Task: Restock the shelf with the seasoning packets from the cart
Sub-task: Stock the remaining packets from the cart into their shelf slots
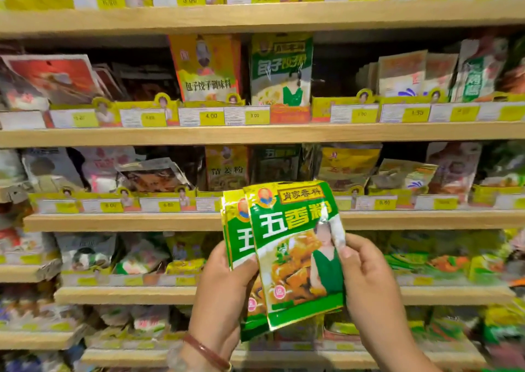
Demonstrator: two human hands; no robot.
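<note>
A wooden shelf unit (255, 135) stocked with seasoning packets is presented across the whole view. In front of its third board down, a fanned stack of green and yellow seasoning packets (295, 252) is held upright. The stack's lower left edge is gripped by the left hand (224, 289), fingers curled round it. The front packet's right edge is pinched by the right hand (366, 275).

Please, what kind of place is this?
Most likely a grocery store's seasoning aisle: wooden shelves stacked with seasoning packets, yellow price tags along the edges, and both hands holding green packets ready to stock.
</note>
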